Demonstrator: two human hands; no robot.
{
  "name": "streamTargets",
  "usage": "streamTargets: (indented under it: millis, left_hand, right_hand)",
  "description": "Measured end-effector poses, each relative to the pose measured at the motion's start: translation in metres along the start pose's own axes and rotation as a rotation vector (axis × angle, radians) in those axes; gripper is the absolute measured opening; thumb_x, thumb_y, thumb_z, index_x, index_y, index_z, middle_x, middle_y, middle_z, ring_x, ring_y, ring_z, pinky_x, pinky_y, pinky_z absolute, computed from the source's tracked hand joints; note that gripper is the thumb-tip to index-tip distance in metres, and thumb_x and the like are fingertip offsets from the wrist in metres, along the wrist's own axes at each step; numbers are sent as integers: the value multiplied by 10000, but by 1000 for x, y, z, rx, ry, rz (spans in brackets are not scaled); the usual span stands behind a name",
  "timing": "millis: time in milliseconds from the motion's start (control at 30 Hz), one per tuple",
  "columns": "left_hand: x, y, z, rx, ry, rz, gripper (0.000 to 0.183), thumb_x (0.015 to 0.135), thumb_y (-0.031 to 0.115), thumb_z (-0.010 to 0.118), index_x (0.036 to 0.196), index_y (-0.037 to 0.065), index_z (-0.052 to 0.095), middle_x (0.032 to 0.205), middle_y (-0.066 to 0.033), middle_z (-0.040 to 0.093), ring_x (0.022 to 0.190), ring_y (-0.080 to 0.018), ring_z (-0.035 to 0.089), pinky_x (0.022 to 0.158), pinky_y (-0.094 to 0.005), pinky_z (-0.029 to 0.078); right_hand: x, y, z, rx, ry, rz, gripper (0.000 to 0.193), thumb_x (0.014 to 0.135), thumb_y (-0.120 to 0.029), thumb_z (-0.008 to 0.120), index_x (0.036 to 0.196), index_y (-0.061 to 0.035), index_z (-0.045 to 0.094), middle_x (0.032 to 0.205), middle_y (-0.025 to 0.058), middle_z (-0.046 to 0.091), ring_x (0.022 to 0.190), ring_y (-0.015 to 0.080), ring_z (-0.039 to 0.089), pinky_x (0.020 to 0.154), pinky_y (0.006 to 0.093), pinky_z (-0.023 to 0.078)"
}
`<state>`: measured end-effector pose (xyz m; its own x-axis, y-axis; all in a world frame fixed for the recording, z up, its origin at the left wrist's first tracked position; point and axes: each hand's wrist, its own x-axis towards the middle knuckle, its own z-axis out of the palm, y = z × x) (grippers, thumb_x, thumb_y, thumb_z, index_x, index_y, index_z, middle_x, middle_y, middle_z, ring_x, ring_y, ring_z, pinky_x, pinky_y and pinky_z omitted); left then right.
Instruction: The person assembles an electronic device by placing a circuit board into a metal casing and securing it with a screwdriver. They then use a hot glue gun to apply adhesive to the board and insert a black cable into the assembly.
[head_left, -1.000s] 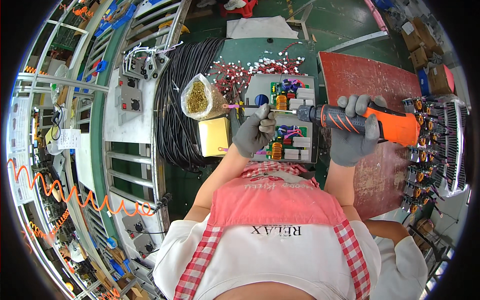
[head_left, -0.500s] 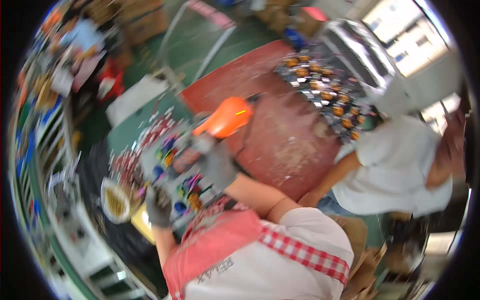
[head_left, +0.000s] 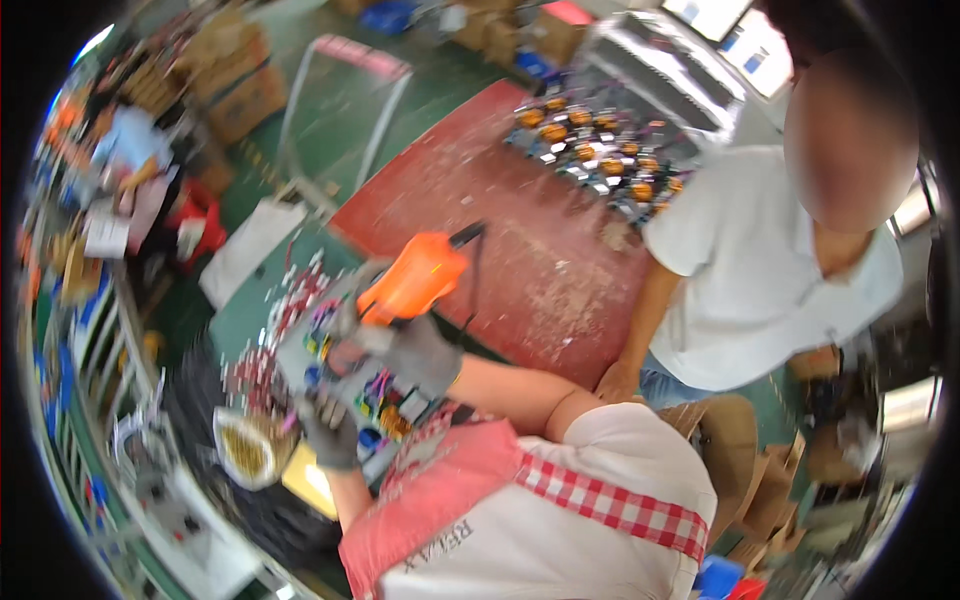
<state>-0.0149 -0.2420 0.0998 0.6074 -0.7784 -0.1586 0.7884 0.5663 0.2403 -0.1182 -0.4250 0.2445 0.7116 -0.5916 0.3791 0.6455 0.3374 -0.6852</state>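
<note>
My right hand (head_left: pixel 420 355), in a grey glove, is wrapped round an orange corded power tool (head_left: pixel 415 278), whose exact kind I cannot make out. The tool's black rear end and cord point to the upper right; its front end is hidden. My left hand (head_left: pixel 330 432), also gloved, is nearer the table's left edge, its fingers curled in round something small and blurred. Between and beside my hands lie circuit assemblies (head_left: pixel 385 395) with coloured wires, blue round parts and copper-yellow coils. A white bag (head_left: pixel 247 447) of small brass-coloured pieces sits left of my left hand.
Red-and-white wired parts (head_left: pixel 262 375) heap on the green table (head_left: pixel 245 310). A worn red board (head_left: pixel 480 200) stretches beyond, with rows of coil assemblies (head_left: pixel 600 150) at its far end. One person (head_left: pixel 770 270) stands close on the right; another (head_left: pixel 130 150) sits far left.
The whole view has swung, so the surroundings sit further left and the person at right shows more fully. The orange tool stays in my right hand, tilted a little differently.
</note>
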Motion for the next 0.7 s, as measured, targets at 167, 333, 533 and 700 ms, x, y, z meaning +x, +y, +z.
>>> streamTargets:
  millis: [167, 333, 533, 700]
  left_hand:
    - [-15, -11, 16, 102, 238, -195, 313, 920, 429, 494, 858, 123, 519, 624, 66, 311, 493, -38, 267, 406, -174, 235]
    - [-40, -1, -32, 220, 327, -241, 362, 947, 448, 431, 790, 127, 490, 567, 62, 264, 437, -62, 217, 395, -200, 195]
    - [-58, -6, -77, 1005, 461, -92, 275, 898, 276, 512, 702, 92, 570, 582, 28, 495, 463, -64, 404, 464, -223, 320]
    - [-37, -15, -128, 1614, 494, 109, 256, 760, 254, 696, 891, 35, 681, 723, -15, 625, 570, -126, 553, 558, -283, 472]
  right_hand:
    - [1, 20, 4, 31, 37, 70, 480, 761, 15, 600, 1168, -102, 374, 877, 68, 576, 900, 221, 587, 894, 429, 450]
    - [-1, 42, -2, -73, 34, 92, 494, 748, 44, 585, 1167, -94, 363, 856, 69, 578, 882, 221, 585, 884, 435, 449]
    - [-24, 74, -22, -141, 16, 395, 222, 783, 54, 588, 944, -56, 484, 805, 57, 547, 708, 179, 548, 675, 385, 504]
    - [-22, 115, -35, -41, 181, 431, 173, 803, -25, 592, 952, -68, 514, 846, 43, 551, 767, 148, 544, 735, 373, 503]
